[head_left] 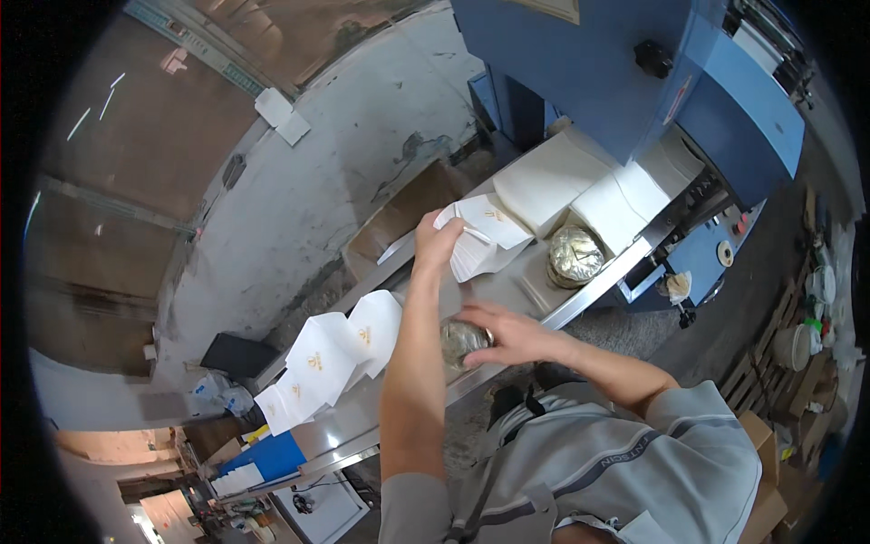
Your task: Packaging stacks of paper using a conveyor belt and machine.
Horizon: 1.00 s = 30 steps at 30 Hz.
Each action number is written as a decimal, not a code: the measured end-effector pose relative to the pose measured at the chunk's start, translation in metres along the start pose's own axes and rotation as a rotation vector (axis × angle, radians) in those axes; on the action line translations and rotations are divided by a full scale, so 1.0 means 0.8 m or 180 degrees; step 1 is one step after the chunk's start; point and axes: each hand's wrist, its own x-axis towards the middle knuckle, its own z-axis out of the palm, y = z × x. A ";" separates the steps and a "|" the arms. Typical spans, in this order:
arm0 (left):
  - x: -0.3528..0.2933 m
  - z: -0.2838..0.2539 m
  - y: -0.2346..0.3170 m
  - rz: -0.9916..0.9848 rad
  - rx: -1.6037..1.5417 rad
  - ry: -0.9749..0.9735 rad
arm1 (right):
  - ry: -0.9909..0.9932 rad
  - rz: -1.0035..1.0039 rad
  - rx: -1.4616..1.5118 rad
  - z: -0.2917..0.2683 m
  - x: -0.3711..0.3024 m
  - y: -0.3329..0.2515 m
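My left hand [439, 241] is closed on the near edge of a stack of white papers [480, 238] with small gold prints, fanned and folded over the metal table [494, 295]. My right hand [509, 335] curves around a round, shiny film-wrapped thing [463, 344], thumb on one side and fingers on the other; what is inside cannot be made out. A similar round wrapped thing [575, 256] sits further up the table, by its right edge. Left of my left forearm, more gold-printed white paper [331, 358] lies in a zigzag along the table.
A large blue machine [580, 77] stands over the far end of the table, with white paper [621, 207] coming from beneath it. A cardboard box [399, 213] is beyond the table's left edge. Wooden pallets [766, 358] and cartons [766, 453] are on the right.
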 end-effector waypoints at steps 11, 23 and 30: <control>-0.044 -0.082 0.003 0.0192 -0.1440 0.0146 | -0.0175 0.0266 -0.0989 0.019 0.036 -0.040; -0.278 -0.145 -0.006 0.0307 -0.2186 0.0564 | 0.1669 0.0899 -0.2279 -0.068 0.100 0.058; -0.431 -0.148 -0.075 -0.0248 -0.2923 0.0723 | 0.1791 0.0445 -0.2104 -0.063 0.103 0.063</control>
